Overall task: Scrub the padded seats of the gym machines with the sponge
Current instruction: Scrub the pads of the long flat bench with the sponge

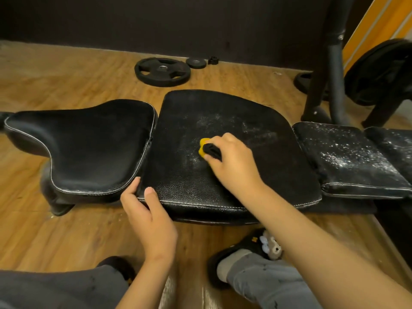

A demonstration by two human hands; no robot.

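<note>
A black padded bench lies across the view in three pads. The middle pad (223, 121) is smeared with thin white foam. My right hand (234, 161) grips a yellow and black sponge (204, 146) and presses it onto the centre of that pad. My left hand (145, 210) holds the pad's front left corner, thumb on top and fingers in the gap beside the left seat pad (89, 141). The right pad (347, 157) is speckled with white foam.
A large black weight plate (162, 72) and a small one (196, 62) lie on the wooden floor behind the bench. A black machine frame (325, 63) and loaded plates (379, 72) stand at the back right. My legs and slippers (252, 248) are in front of the bench.
</note>
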